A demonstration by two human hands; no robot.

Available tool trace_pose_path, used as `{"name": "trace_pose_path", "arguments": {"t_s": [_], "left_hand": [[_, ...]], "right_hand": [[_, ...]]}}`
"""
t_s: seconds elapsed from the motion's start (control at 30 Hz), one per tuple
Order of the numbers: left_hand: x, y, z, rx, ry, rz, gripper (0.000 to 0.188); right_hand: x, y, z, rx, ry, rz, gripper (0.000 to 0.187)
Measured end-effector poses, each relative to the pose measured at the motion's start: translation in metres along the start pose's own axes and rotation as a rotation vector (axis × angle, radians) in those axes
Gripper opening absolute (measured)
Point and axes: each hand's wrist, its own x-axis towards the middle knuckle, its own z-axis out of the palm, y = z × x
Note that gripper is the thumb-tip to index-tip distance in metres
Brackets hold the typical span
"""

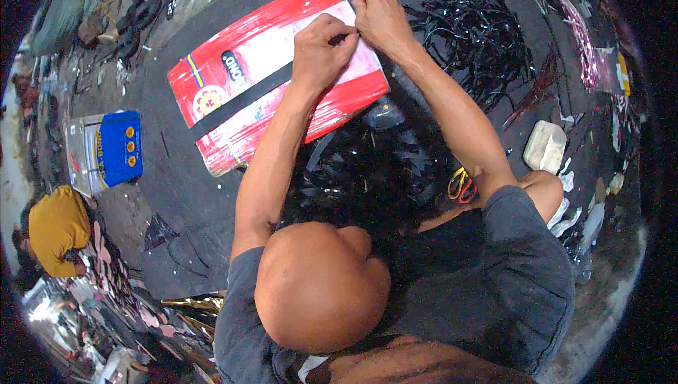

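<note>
A red and white board (258, 52) lies at an angle on the dark floor in front of me. Across it runs a flat black strip (233, 105), up to my left hand (321, 52). That hand is closed in a pinch near the board's far right part, and the strip passes under it. My right hand (381, 20) is at the board's right edge, its curled fingertips close to those of the left. What the right fingers grip is too small to make out. Many shiny black strips (360, 158) are heaped between the board and my body.
A tangled pile of thin black strips (477, 34) lies at the far right. To the left stands a blue and white can (116, 147), with a person in a mustard top (60, 229) beyond it. Red and yellow loops (462, 186) and a whitish block (545, 145) lie to the right.
</note>
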Motion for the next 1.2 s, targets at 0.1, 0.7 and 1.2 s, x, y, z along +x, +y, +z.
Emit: {"name": "trace_pose_path", "arguments": {"t_s": [0.1,0.7,1.2], "left_hand": [[0.002,-0.002,0.001,-0.007,-0.015,-0.001,0.007],[-0.001,0.001,0.009,-0.062,-0.009,0.036,0.006],[-0.006,-0.006,0.003,-0.024,0.007,0.057,0.006]], "right_hand": [[0.002,0.02,0.014,0.21,0.051,0.022,0.029],[-0.035,0.189,0.08,-0.26,-0.05,0.462,0.033],[-0.002,0.034,0.027,0.388,0.115,-0.196,0.033]]}}
